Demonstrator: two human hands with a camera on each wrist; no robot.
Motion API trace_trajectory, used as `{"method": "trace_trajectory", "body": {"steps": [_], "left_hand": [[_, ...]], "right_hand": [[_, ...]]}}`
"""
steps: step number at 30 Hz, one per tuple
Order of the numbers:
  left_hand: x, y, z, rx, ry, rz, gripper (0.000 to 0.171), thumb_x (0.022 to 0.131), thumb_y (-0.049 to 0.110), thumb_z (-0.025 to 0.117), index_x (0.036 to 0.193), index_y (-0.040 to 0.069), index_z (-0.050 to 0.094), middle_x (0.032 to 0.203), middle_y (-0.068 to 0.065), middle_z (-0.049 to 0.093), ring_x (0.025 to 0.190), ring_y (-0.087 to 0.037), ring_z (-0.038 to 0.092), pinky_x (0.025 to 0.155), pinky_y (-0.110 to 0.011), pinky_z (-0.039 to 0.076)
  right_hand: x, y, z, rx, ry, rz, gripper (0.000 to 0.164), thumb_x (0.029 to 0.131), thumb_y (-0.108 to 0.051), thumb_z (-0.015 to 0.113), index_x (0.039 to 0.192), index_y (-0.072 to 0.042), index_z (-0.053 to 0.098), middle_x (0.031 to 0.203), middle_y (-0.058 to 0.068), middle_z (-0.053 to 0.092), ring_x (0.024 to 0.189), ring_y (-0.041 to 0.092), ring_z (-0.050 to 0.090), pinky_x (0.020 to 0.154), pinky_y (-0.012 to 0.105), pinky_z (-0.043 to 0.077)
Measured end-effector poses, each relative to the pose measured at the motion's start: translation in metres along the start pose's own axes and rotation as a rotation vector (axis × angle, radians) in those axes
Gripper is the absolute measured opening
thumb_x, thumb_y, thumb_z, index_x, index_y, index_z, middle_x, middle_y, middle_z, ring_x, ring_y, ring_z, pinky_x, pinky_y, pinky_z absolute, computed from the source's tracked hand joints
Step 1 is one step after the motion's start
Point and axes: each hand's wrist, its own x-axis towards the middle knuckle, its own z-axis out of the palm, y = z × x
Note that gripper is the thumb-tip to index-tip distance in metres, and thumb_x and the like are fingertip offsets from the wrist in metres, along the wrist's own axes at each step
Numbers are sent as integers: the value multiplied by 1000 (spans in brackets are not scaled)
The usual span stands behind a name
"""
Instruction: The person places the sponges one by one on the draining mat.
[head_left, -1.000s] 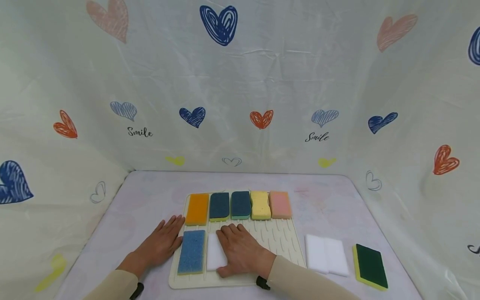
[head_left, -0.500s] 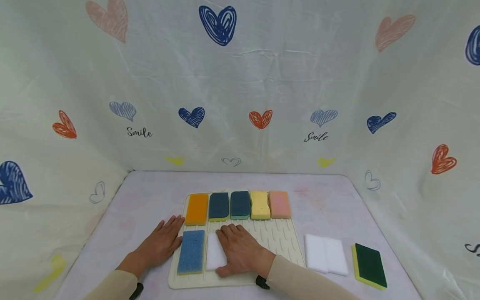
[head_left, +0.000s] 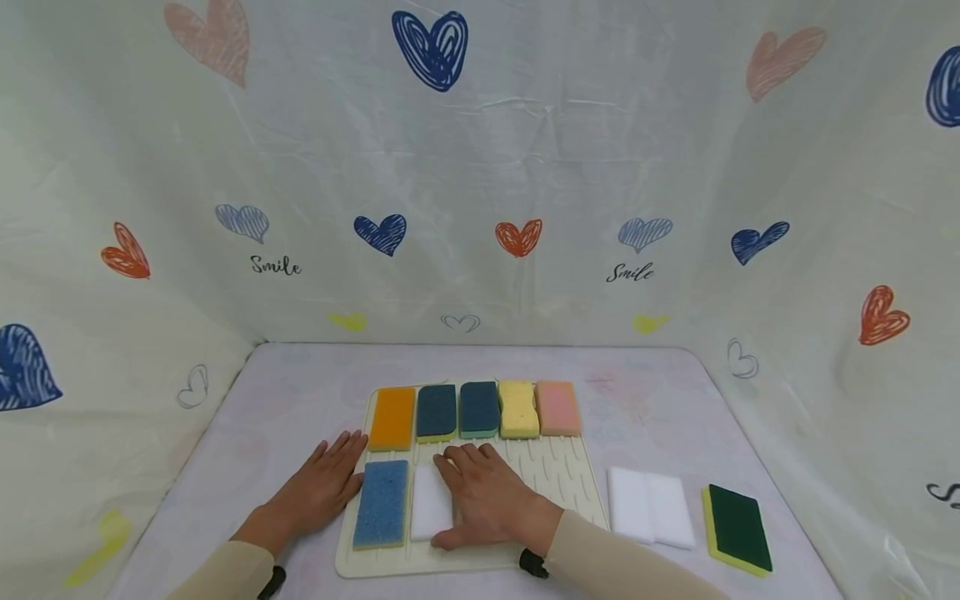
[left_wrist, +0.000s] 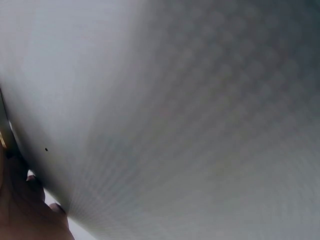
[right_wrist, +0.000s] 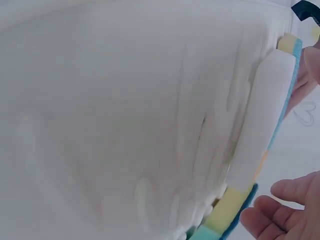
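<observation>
A white sponge (head_left: 431,504) lies on a cream ridged drying mat (head_left: 558,479), beside a blue sponge (head_left: 380,504). My right hand (head_left: 487,500) is over the white sponge's right side, fingers loosely bent and thumb spread near its front corner. In the right wrist view, its fingers (right_wrist: 280,210) show a gap from the white sponge (right_wrist: 265,115). My left hand (head_left: 318,487) rests flat on the table at the mat's left edge, fingertips by the orange sponge (head_left: 392,418). Only a sliver of that hand appears in the left wrist view.
Along the mat's back row stand two dark blue sponges (head_left: 437,411), a yellow sponge (head_left: 519,409) and a pink sponge (head_left: 558,408). Right of the mat, white sponges (head_left: 651,507) and a green-topped sponge (head_left: 738,527) lie on the table. A heart-printed curtain (head_left: 480,167) surrounds the table.
My right hand has shifted slightly right, baring more of the white sponge. The left hand has kept its place, and the sponges lie as before.
</observation>
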Motion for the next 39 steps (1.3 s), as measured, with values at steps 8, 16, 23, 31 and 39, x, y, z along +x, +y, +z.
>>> {"method": "trace_trajectory", "body": {"steps": [8, 16, 23, 31, 39], "left_hand": [[-1, 2, -1, -6, 26, 17, 66, 112, 33, 51, 165, 0, 30, 170, -19, 35, 158, -42, 31, 127, -66, 24], [0, 4, 0, 3, -4, 0, 67, 111, 33, 53, 165, 1, 29, 170, -18, 35, 158, -41, 31, 127, -66, 24], [0, 2, 0, -3, -11, -4, 67, 112, 34, 52, 165, 1, 29, 170, -18, 35, 158, -42, 30, 127, -66, 23], [-2, 1, -1, -6, -13, -9, 68, 112, 36, 51, 165, 0, 29, 170, -19, 34, 158, -42, 30, 127, -66, 22], [1, 0, 1, -9, -8, -4, 67, 112, 35, 51, 166, 1, 29, 171, -18, 34, 158, -42, 29, 127, -66, 22]], "right_hand": [[-36, 30, -10, -12, 76, -16, 101, 90, -85, 54, 158, -12, 45, 152, 5, 53, 135, 23, 51, 109, 45, 46], [-96, 81, -18, -76, 111, 76, 102, 83, -78, 71, 154, -6, 51, 148, 9, 56, 134, 27, 54, 110, 49, 47], [-153, 121, -23, -136, 67, 201, 106, 79, -75, 77, 150, 0, 52, 144, 14, 59, 132, 33, 56, 113, 57, 44], [-200, 143, -18, -150, -17, 305, 112, 74, -79, 79, 148, 1, 54, 144, 15, 60, 134, 35, 56, 115, 65, 40], [-216, 145, -6, -64, -83, 358, 117, 74, -86, 73, 150, 1, 51, 147, 15, 57, 137, 37, 54, 118, 67, 36]]}}
